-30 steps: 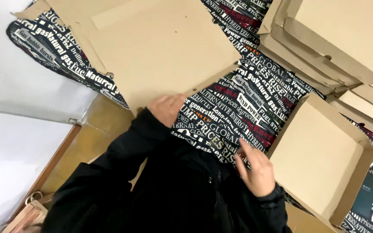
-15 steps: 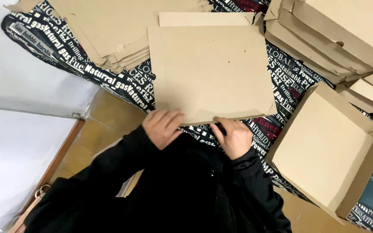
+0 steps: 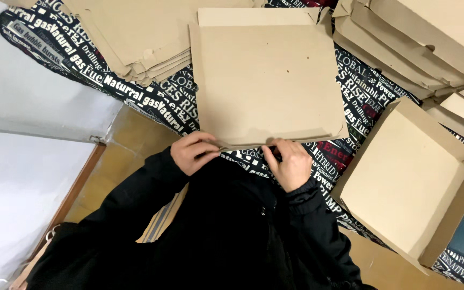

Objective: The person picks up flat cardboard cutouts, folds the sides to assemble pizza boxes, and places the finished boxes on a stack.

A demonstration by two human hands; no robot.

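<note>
While both hands work at the near edge of a flat cardboard box blank [image 3: 267, 80] lying in the upper middle of the frame, that blank looks to be at the very start of its folding: it lies spread on the black printed cloth [image 3: 162, 104], its far flap only slightly raised at the top edge, no side walls standing. The left hand [image 3: 193, 153] pinches the near edge at its left corner, fingers curled over the lip and thumb beneath as far as can be seen; the right hand [image 3: 291, 164] grips the same edge further right, fingers closed on the narrow front flap, which seems to be just lifting off the cloth. Already done, by the look of it, is one assembled box [image 3: 409, 182] at the right of the frame, walls up and tilted against the cloth, and more finished boxes [image 3: 420, 37] are stacked in the upper right corner. Left to do appears to be a good deal: a pile of unfolded blanks [image 3: 130, 37] sits in the upper left, just beside the one in hand, and this one has every wall yet to be raised and locked.
</note>
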